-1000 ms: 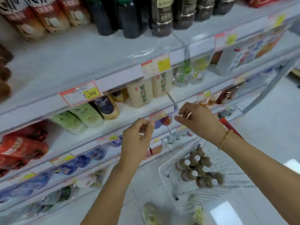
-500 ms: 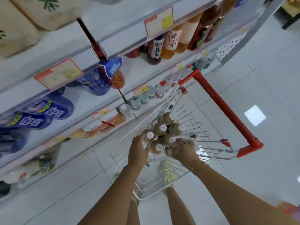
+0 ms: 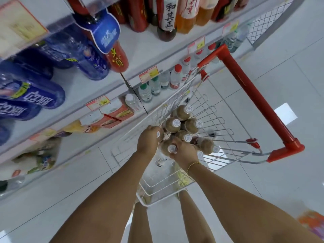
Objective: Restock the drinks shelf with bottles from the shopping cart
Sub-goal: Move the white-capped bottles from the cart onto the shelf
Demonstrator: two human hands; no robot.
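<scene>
Now both hands are held down inside the shopping cart, which is made of white wire. The left hand is curled round the top of the first bottle, so only a bit of its white cap is seen past the hand. The right hand is curled round the neck of the second bottle, and the white cap of that one is seen plainly at the edge of the hand. The two held bottles are set just beside each other.

More brown bottles with white caps are packed close together in the cart, right behind the hands. Most are stood upright, and one is tipped over to the right. A gold bracelet is worn on the right wrist. The red handle of the cart is seen on the right side.

The cart is parked just beside the drinks shelf, which is seen on the left. Small water bottles with red and green caps are lined up on a low board, near the cart. Big blue bottles are kept higher up, and price tags are stuck along the shelf edges.
</scene>
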